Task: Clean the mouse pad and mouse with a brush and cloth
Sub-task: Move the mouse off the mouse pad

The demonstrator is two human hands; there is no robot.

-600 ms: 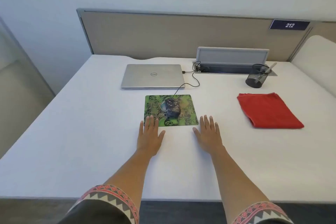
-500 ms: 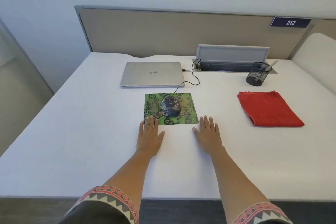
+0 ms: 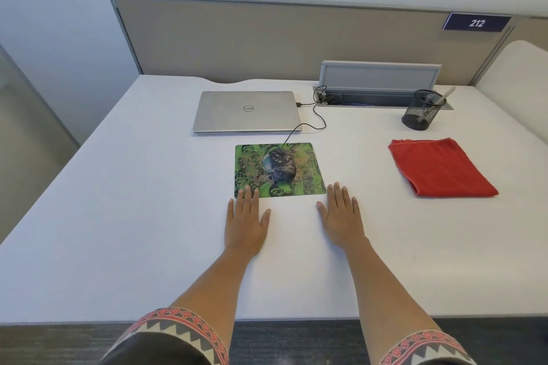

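A green patterned mouse pad [image 3: 308, 184] lies in the middle of the white desk [image 3: 118, 216]. A dark speckled wired mouse [image 3: 281, 164] rests on it. My left hand [image 3: 245, 219] lies flat on the desk, fingertips on the pad's near left corner. My right hand [image 3: 341, 216] lies flat just beyond the pad's near right corner, holding nothing. A folded red cloth [image 3: 439, 167] sits to the right. A pale brush handle [image 3: 444, 95] sticks out of a black mesh cup [image 3: 422, 111] at the back right.
A shut silver laptop [image 3: 247, 111] lies behind the pad, with the mouse cable [image 3: 318, 115] looping to it. A grey cable box [image 3: 379, 80] stands open at the back, against a beige partition [image 3: 267, 38]. The desk's near edge [image 3: 296, 318] is by my arms.
Both hands stay flat in place. The view has shifted slightly, so the desk items sit a little higher in the frame.
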